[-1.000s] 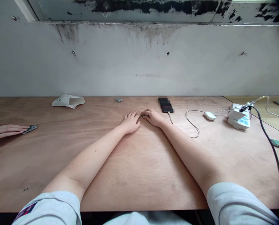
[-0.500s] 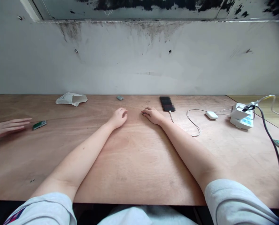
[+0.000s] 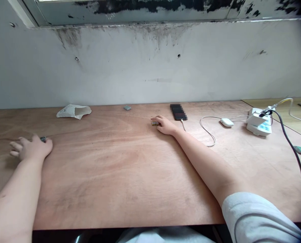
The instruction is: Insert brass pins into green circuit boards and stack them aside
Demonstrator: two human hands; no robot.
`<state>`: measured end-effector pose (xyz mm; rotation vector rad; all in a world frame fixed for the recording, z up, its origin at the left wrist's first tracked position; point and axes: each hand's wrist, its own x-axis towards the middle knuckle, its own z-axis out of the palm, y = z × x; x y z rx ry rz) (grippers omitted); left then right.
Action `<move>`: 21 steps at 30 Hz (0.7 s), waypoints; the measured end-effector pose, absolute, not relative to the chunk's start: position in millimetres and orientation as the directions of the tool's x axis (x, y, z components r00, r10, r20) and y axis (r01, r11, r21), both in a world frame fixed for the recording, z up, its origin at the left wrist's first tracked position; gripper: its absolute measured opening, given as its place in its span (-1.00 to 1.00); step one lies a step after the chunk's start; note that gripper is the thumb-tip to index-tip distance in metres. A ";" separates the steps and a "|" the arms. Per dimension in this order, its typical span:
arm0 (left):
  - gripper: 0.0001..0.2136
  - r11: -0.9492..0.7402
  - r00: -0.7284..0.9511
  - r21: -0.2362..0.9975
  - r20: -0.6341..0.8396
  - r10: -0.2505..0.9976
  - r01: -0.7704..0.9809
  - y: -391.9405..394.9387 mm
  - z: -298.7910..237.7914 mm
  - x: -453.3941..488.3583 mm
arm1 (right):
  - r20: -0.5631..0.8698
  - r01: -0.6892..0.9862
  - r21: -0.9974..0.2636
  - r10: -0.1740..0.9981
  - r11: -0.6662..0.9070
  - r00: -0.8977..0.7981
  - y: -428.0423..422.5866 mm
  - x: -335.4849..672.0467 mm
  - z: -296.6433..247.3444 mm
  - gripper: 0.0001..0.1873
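My left hand [image 3: 31,147] lies palm down at the left of the plywood table [image 3: 115,175], its fingers spread. A small dark object [image 3: 43,139] shows just past its knuckles, mostly hidden by the hand, and I cannot tell whether it is gripped. My right hand [image 3: 166,126] rests flat near the table's far side. A small row of gold-and-dark cylinders [image 3: 155,123] sits under its fingers, touching them, and nothing is held.
Along the far side lie a crumpled paper bag [image 3: 74,111], a small grey block [image 3: 127,108] and a pixelated black phone [image 3: 179,112] with a cable. To the right are a white mouse [image 3: 226,122], a white power strip [image 3: 258,122] and a black cable.
My left hand has swung far left onto the small object. Another person's hand has left the view. My right hand has shifted slightly, uncovering the gold cylinders.
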<state>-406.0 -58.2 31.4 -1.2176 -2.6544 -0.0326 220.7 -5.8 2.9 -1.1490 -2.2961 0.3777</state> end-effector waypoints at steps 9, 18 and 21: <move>-0.30 0.685 -0.688 -0.157 0.045 0.724 0.711 -52.3 30.7 -408.7 | 0.280 0.748 -0.351 0.826 0.563 -0.490 -8.6 215.3 5.0 -0.65; -0.44 0.397 -0.364 -0.170 0.192 0.911 0.902 -38.0 16.1 -356.9 | 0.147 0.958 -0.196 0.973 0.208 -0.181 -19.1 195.9 17.2 -0.60; -0.52 0.078 -0.056 -0.068 0.282 0.958 0.995 -31.0 11.9 -312.8 | 0.119 0.977 -0.186 0.990 0.101 -0.080 -19.6 192.4 18.0 -0.57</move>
